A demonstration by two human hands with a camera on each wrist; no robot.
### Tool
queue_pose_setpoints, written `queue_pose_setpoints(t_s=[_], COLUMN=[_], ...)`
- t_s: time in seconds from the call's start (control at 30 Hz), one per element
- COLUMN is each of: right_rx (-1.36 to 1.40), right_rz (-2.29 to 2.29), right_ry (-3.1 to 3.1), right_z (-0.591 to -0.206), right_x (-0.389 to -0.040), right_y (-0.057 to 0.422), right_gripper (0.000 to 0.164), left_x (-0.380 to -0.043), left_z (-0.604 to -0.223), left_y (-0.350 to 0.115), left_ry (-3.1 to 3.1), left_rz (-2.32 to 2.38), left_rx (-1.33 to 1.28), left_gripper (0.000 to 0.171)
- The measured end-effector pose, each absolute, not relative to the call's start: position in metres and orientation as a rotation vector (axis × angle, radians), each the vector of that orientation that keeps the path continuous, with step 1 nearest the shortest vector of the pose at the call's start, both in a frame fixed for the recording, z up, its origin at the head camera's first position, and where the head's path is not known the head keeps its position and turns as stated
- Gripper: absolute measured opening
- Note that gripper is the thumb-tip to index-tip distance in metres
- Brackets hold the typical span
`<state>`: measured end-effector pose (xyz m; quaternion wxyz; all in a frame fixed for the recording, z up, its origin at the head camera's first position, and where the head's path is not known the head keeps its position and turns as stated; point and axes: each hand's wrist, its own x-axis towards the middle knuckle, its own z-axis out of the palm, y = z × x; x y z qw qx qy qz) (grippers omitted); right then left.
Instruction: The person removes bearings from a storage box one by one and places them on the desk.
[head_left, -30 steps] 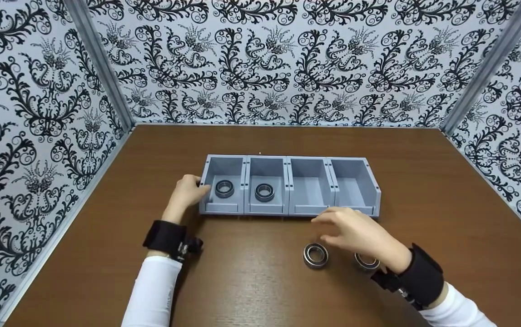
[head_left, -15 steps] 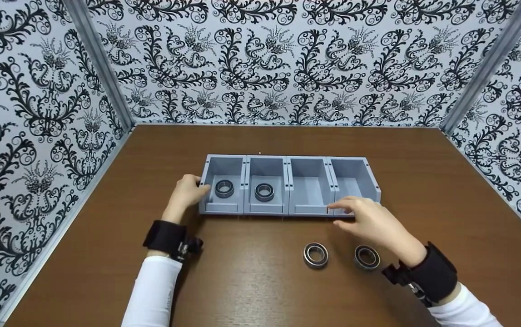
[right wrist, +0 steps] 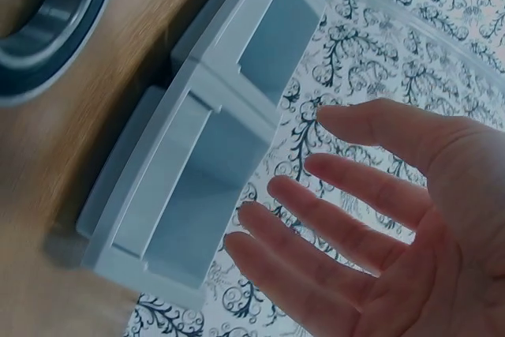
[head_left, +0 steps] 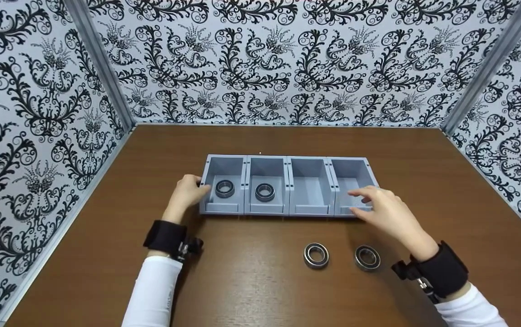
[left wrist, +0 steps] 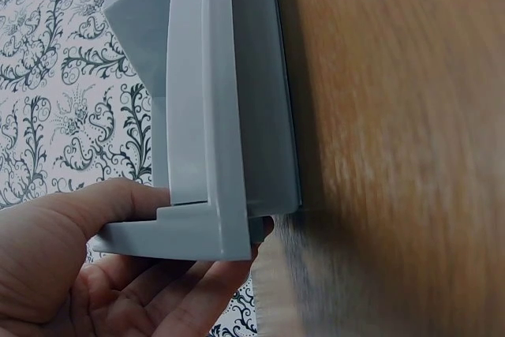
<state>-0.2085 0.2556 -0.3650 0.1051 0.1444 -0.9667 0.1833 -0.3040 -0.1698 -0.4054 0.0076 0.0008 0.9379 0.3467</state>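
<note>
A grey bin row point(head_left: 311, 210) with several compartments stands on the table. My left hand point(head_left: 186, 193) grips its left end wall; in the left wrist view the thumb is inside the wall and the fingers lie outside. One ball bearing point(head_left: 225, 189) lies in the leftmost compartment, another bearing point(head_left: 265, 192) in the one beside it. Over the front of the rightmost compartment hovers my right hand point(head_left: 389, 213), fingers apart and holding nothing. Two more bearings, a left one point(head_left: 316, 255) and a right one point(head_left: 367, 258), lie on the table in front of the row.
The brown wooden table point(head_left: 242, 281) is enclosed at the back and sides by patterned panels point(head_left: 287, 59) with grey metal corner posts. Black straps with small cameras circle both wrists.
My right hand has moved right and slightly away from me, from above the loose bearings to the rightmost compartment, uncovering the right bearing. The left hand stays on the bin row.
</note>
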Motion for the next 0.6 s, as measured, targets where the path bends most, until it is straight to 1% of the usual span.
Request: queue_pose_setpoints(t_s=[0.1, 0.3, 0.6], right_rx=[0.370, 0.317, 0.228], right_rz=[0.555, 0.582, 0.622], right_ry=[-2.840, -2.782, -2.767], right_z=[-0.366, -0.369, -0.370], right_x=[-0.211, -0.217, -0.221], right_y=[0.261, 0.272, 0.287], right_gripper=[0.037, 0.037, 0.038], left_x=[-0.304, -0.306, -0.305], left_z=[-0.406, -0.407, -0.408], left_y=[-0.170, -0.170, -0.170], left_ry=[2.939, 2.938, 2.959], left_rz=[1.089, 1.092, 1.089], left_rx=[0.007, -0.005, 0.009], left_gripper=[0.030, 0.029, 0.019])
